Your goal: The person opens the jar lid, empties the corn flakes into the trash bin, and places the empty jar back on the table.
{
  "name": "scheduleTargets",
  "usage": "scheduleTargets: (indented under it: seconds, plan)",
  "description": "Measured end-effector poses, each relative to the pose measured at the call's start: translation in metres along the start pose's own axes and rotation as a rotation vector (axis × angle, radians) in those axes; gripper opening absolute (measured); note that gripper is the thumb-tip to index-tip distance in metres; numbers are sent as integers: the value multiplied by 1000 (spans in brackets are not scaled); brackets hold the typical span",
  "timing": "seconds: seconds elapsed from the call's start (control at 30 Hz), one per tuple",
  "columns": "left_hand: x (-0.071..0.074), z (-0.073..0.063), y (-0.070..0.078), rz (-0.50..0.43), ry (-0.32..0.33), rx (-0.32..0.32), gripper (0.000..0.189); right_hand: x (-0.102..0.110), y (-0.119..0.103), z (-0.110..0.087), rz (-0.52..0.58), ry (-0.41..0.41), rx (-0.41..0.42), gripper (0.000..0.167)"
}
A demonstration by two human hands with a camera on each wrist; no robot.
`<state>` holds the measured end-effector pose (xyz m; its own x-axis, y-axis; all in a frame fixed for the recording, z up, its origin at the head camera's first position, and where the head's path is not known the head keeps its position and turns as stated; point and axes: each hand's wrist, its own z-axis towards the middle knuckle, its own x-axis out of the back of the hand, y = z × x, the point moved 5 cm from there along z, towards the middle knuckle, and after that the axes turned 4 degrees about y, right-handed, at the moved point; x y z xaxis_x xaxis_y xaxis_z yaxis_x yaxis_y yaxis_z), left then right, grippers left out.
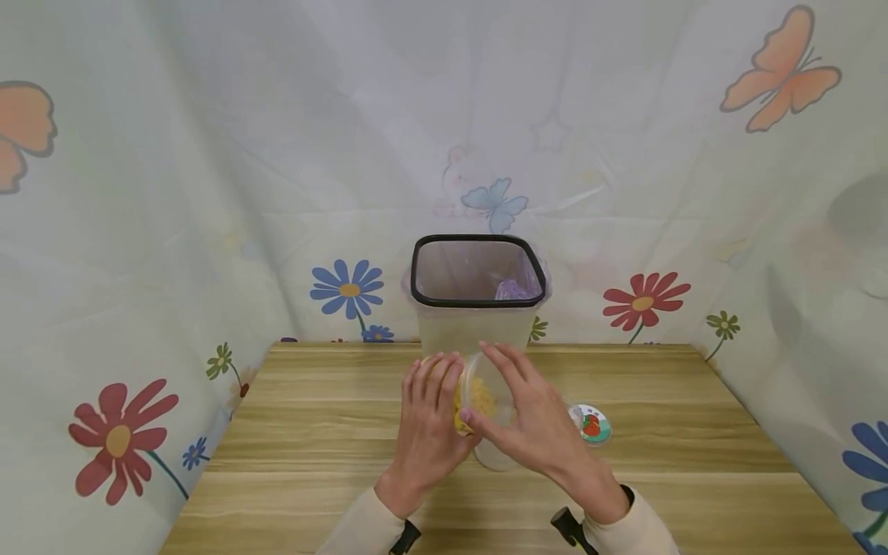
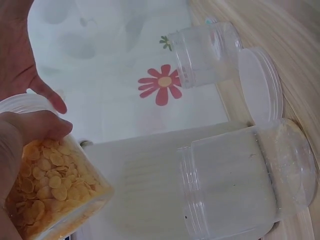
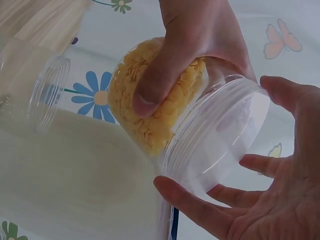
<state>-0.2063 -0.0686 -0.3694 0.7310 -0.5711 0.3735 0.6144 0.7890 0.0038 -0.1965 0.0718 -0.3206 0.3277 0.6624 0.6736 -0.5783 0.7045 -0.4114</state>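
Observation:
My left hand (image 1: 432, 412) grips a clear jar (image 3: 192, 107), partly filled with yellow cornflakes (image 3: 135, 85) and tilted on its side. The thumb lies along the jar wall. The jar's ridged translucent end (image 3: 200, 135) faces my right hand (image 1: 544, 420). Spread round that end, the right fingers (image 3: 195, 207) are extended, with fingertips right at the rim and the palm apart from it. Behind the hands, a clear empty jar (image 2: 225, 187) stands on the table; another clear jar (image 2: 207, 55) is farther off.
A white lid (image 2: 260, 85) leans between the two clear jars. A disc with a tomato picture (image 1: 593, 424) shows to the right of my right hand. At the back of the wooden table (image 1: 326, 432) stands a black-rimmed bin (image 1: 479, 304) with a purple bag (image 1: 511, 290) inside. Printed cloth walls surround the table.

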Motion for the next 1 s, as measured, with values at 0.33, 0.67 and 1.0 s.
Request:
scheduleTargets:
  seconds: [0.33,0.67,1.0]
  plan:
    - [2,1,-1,-21,-24,31,100,4,-2,1,4,-3,64,77]
    - [5,2,-3,-67,-49,87,98,9,-3,1,16,0,232,79]
    - [7,1,-12,-137,-56,181,112,21,-1,1,65,11,266,85]
